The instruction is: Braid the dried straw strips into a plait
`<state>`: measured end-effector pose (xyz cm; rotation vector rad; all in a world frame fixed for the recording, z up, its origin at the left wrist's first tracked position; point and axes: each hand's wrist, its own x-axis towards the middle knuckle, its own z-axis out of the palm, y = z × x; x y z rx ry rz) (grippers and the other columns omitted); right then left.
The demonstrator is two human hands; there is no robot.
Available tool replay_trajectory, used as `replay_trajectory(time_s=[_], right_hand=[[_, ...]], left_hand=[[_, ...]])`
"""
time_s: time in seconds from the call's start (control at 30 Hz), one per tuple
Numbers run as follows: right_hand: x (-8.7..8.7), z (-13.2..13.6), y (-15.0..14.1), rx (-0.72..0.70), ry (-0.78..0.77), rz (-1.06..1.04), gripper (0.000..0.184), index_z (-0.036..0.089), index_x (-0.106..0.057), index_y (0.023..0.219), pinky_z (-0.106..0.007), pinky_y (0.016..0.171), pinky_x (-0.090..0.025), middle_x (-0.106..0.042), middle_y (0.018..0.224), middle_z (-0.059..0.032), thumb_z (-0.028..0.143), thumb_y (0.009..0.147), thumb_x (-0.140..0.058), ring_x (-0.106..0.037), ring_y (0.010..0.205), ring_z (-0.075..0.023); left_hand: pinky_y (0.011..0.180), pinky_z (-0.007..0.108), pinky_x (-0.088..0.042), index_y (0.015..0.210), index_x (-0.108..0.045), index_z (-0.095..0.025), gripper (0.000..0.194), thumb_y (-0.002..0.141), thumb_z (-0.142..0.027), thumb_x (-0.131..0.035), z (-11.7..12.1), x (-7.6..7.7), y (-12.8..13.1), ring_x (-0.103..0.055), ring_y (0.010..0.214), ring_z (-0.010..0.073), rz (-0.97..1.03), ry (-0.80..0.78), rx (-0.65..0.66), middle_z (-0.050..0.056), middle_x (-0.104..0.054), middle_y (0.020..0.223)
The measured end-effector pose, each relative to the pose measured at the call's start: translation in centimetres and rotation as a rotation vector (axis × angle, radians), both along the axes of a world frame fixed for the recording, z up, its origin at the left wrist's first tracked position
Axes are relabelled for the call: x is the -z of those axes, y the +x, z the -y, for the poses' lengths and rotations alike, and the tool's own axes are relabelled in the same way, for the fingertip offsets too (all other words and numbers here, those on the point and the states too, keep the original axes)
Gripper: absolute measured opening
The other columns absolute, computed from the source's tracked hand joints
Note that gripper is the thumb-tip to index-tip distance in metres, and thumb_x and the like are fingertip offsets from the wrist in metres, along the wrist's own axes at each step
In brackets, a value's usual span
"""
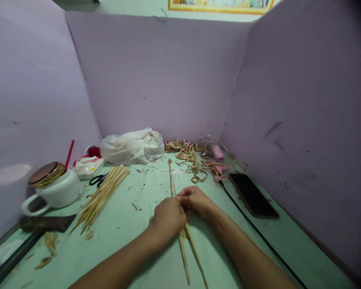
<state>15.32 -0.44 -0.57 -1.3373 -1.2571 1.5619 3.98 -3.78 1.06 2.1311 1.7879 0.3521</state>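
My left hand (pixel 170 214) is closed in a fist around dried straw-coloured plant strips (pixel 185 257). Two loose ends run from under it toward the near edge. On the far side of my hands, a thin twisted cord (pixel 172 176) of the same fibre stretches away over the table. Thumb and fingers of my right hand (pixel 195 200) pinch the strips right beside the left fist; the exact grip point is partly hidden. To the left lies a bundle of flat dried strips (pixel 104 196), with dark-handled scissors (pixel 96 180) partly beneath it.
On the left are a hammer (pixel 48 223), a white mug (pixel 63 190) with a lidded jar on top, and a wipes pack (pixel 88 166). A white plastic bag (pixel 134 146), braided pieces (pixel 195 160) and a pink glue gun (pixel 219 172) lie behind; a phone (pixel 252 194) is right.
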Motion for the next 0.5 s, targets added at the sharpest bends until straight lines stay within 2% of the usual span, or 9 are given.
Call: replay_trajectory(time_s=[0.07, 0.13, 0.23, 0.27, 0.33, 0.4, 0.5], right_hand=[[0.1, -0.1, 0.1, 0.017, -0.022, -0.029, 0.011, 0.012, -0.051, 0.054, -0.016, 0.03, -0.025, -0.046, 0.036, 0.0058, 0.015, 0.052, -0.061, -0.034, 0.03, -0.0031], [0.0, -0.1, 0.2, 0.004, -0.048, -0.102, 0.012, 0.012, -0.051, 0.054, -0.016, 0.03, -0.024, -0.049, 0.038, 0.0045, 0.016, 0.051, -0.062, -0.033, 0.03, -0.0023], [-0.1, -0.2, 0.6, -0.045, -0.084, -0.194, 0.015, 0.011, -0.053, 0.056, -0.015, 0.031, -0.021, -0.057, 0.047, 0.0005, 0.019, 0.051, -0.065, -0.032, 0.032, -0.0012], [-0.1, -0.2, 0.7, -0.053, -0.093, -0.211, 0.016, 0.01, -0.054, 0.057, -0.015, 0.031, -0.021, -0.058, 0.049, -0.0003, 0.019, 0.051, -0.065, -0.033, 0.032, -0.0012], [-0.1, -0.2, 0.8, -0.056, -0.104, -0.223, 0.018, 0.01, -0.054, 0.059, -0.015, 0.032, -0.021, -0.058, 0.05, -0.0005, 0.02, 0.05, -0.067, -0.036, 0.034, -0.0018], [-0.1, -0.2, 1.0, -0.062, -0.102, -0.214, 0.02, 0.01, -0.054, 0.062, -0.014, 0.032, -0.023, -0.058, 0.05, -0.0005, 0.02, 0.05, -0.067, -0.039, 0.035, -0.0027], [-0.2, -0.2, 1.2, -0.078, -0.066, -0.136, 0.02, 0.011, -0.055, 0.065, -0.014, 0.034, -0.025, -0.059, 0.052, 0.0002, 0.018, 0.05, -0.065, -0.041, 0.037, -0.0034]], left_hand=[[0.051, 0.023, -0.034, 0.061, -0.06, -0.012, 0.022, 0.068, -0.027, -0.045, -0.7, -0.5, -0.6, -0.054, 0.058, 0.0153, 0.055, -0.083, 0.088, 0.007, -0.059, 0.062], [0.044, 0.021, -0.031, 0.055, -0.057, -0.012, 0.022, 0.065, -0.029, -0.049, -1.9, -1.0, -1.4, -0.05, 0.046, 0.0124, 0.236, -0.241, 0.095, 0.004, -0.053, 0.05], [0.035, 0.019, -0.025, 0.067, -0.056, -0.011, 0.011, 0.062, -0.019, -0.049, -3.5, -1.3, -2.5, -0.042, 0.034, 0.0076, 0.634, -0.359, -0.154, 0.0, -0.054, 0.051], [0.033, 0.019, -0.024, 0.07, -0.055, -0.011, 0.012, 0.06, -0.015, -0.049, -3.8, -1.2, -2.6, -0.041, 0.033, 0.0062, 0.76, -0.429, -0.199, 0.0, -0.055, 0.054], [0.032, 0.016, -0.022, 0.069, -0.054, -0.011, 0.012, 0.058, -0.012, -0.049, -4.1, -0.9, -2.5, -0.04, 0.033, 0.0041, 0.96, -0.636, -0.197, 0.0, -0.056, 0.057], [0.032, 0.015, -0.024, 0.063, -0.053, -0.009, 0.007, 0.059, -0.014, -0.049, -4.0, -0.5, -2.2, -0.041, 0.035, 0.0032, 1.052, -0.813, -0.139, 0.001, -0.054, 0.054], [0.031, 0.015, -0.023, 0.058, -0.054, -0.009, 0.008, 0.059, -0.015, -0.049, -4.1, 0.1, -1.9, -0.039, 0.033, 0.0034, 1.011, -0.822, -0.123, -0.001, -0.048, 0.046]])
